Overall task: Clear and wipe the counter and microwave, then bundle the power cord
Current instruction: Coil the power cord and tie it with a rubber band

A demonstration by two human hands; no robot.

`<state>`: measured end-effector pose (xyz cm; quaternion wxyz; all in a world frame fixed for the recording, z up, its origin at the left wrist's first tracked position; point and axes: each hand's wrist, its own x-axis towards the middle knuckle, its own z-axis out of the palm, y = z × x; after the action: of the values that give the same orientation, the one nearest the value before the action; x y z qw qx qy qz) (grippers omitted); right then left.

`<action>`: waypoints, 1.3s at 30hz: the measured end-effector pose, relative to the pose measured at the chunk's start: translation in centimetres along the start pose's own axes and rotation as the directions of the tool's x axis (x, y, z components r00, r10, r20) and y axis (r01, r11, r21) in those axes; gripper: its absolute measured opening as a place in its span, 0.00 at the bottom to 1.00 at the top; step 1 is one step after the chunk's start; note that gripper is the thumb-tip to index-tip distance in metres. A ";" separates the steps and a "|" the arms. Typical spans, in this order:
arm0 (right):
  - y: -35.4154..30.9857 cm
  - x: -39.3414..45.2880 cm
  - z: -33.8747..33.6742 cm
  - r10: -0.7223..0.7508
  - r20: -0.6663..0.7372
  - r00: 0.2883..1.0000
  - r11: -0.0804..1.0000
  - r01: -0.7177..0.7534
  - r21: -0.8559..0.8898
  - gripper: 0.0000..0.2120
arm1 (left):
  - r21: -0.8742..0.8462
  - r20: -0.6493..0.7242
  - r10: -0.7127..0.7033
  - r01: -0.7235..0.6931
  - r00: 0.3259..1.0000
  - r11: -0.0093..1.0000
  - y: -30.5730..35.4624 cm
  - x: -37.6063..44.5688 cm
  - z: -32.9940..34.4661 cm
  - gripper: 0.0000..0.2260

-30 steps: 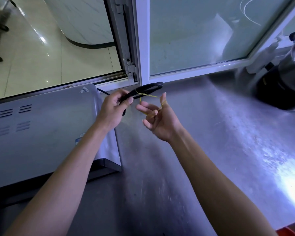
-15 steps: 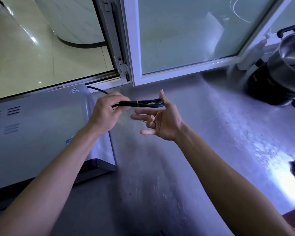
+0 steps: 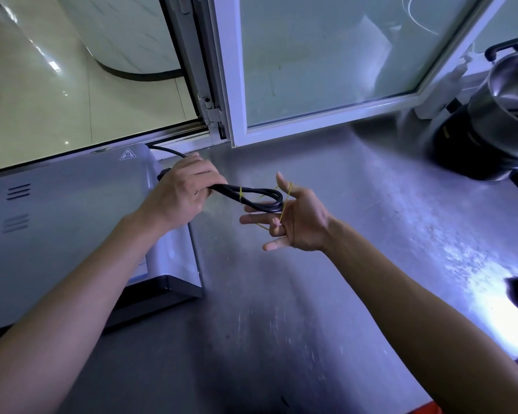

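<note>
At centre frame, above the steel counter (image 3: 326, 234), a folded black power cord (image 3: 251, 196) is gripped by the left hand (image 3: 181, 194), fingers curled round it. A yellow rubber band (image 3: 284, 208) is looped on the cord and stretched by the spread fingers of the right hand (image 3: 293, 218). The microwave (image 3: 72, 222) is seen at left, a steel pot (image 3: 509, 100) at upper right.

The grey metal microwave (image 3: 72, 222) is sitting on the steel counter (image 3: 356, 234); right of the microwave, the looped black power cord (image 3: 251, 197) is hanging above the counter.
</note>
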<state>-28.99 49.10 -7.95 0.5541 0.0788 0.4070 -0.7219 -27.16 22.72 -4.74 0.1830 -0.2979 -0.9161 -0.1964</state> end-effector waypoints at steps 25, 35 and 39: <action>0.7 4.4 1.2 -0.078 -0.511 0.856 0.996 0.090 -0.001 0.16 | 0.440 0.271 0.021 -0.143 0.962 0.887 0.3 0.2 3.1 0.11; -0.4 4.5 0.6 -0.125 -0.516 0.847 0.990 0.144 -0.002 0.09 | 0.368 0.230 -0.087 -0.004 0.969 0.930 0.5 0.2 3.5 0.09; -0.5 3.9 0.4 -0.163 -0.482 0.861 0.984 0.177 -0.018 0.05 | 0.311 0.180 -0.103 0.042 0.978 0.949 0.6 0.2 3.4 0.08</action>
<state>-30.78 45.95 -9.65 0.3685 0.2270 0.5273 -0.7311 -27.67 24.88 -7.37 0.1291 -0.2497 -0.9592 -0.0290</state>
